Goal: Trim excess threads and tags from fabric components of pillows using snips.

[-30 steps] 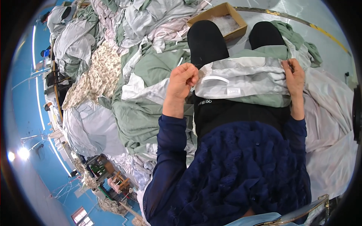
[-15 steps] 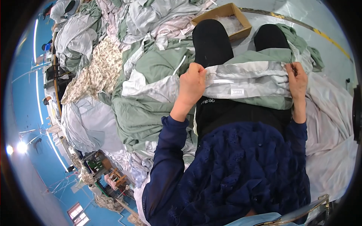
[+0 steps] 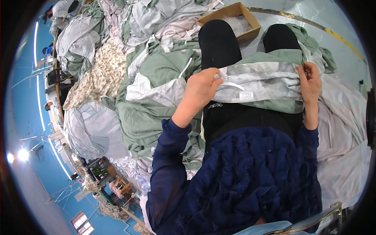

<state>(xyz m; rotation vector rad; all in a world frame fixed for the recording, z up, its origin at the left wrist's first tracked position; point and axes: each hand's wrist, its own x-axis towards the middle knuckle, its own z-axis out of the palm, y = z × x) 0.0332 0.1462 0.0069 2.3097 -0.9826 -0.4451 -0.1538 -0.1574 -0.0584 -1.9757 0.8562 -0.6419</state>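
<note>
Across my lap lies a green and white cloth (image 3: 266, 88), its white edge band stretched between my hands. A small white label (image 3: 246, 95) and a thin white tape (image 3: 233, 85) show on the band. My left hand (image 3: 200, 89) is closed, thumb and fingers pinching the band's left end near the tape. At the other end, my right hand (image 3: 311, 84) grips the cloth, fingers bent. Something small and dark shows among the right fingers, too little visible to name. Folds of the cloth rest on my black-clad legs (image 3: 220, 45).
Heaped green and white fabric (image 3: 147, 121) lies to my left, with a patterned brown-and-cream cloth (image 3: 103, 70) beyond. An open cardboard box (image 3: 254, 33) stands ahead on the grey floor. Pale fabric (image 3: 342, 125) drapes at my right. Tables and equipment (image 3: 105, 172) stand farther left.
My left hand has turned and shifted slightly right along the band, its wrist lower. The white tape now curves up from the cloth. My right hand has barely moved.
</note>
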